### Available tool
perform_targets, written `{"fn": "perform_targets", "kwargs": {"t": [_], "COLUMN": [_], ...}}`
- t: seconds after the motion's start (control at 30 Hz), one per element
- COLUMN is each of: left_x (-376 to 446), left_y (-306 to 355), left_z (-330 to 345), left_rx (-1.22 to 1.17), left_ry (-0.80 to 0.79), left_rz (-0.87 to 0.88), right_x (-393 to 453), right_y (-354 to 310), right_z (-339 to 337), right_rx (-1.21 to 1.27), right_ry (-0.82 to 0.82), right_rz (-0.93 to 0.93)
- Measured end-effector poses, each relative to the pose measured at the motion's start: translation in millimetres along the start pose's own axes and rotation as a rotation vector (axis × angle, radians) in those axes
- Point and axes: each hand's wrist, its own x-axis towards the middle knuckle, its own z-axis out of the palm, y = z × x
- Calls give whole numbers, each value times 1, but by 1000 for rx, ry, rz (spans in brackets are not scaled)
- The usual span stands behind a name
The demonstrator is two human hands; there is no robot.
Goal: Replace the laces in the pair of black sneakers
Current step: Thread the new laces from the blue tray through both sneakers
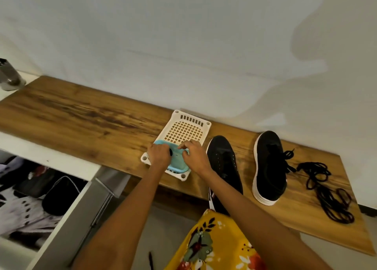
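Two black sneakers with white soles stand on the wooden bench [81, 114]. The left sneaker [224, 167] has no lace in it; the right sneaker [269, 167] is laced. A loose pile of dark laces [326, 190] lies right of the shoes. A white plastic basket [184, 127] sits left of the sneakers, with a small light-blue container [177, 161] in its near end. My left hand [159, 155] grips the blue container's left side, with something small and dark at its fingertips. My right hand [193, 155] has curled fingers on the container's right top edge.
A white wall runs behind the bench. At the lower left an open drawer [40, 198] holds clothes and a dark bag. A metal cup [9, 76] stands at the far left. A yellow floral garment [214, 245] covers my lap.
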Motion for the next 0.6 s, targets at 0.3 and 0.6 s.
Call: {"fn": "perform_targets", "kwargs": {"t": [0.3,0.6], "left_x": [-41,-97], "left_y": [45,113], "left_z": [-69,-181], "left_rx": [-944,-1121], "left_ry": [-97,-75], "left_rz": [446,708], "right_x": [-45,-116], "right_y": [24,11], "right_z": [-83,-197], "right_rx": [341,452], "right_ry": [107,394], "right_rz": [42,114]}}
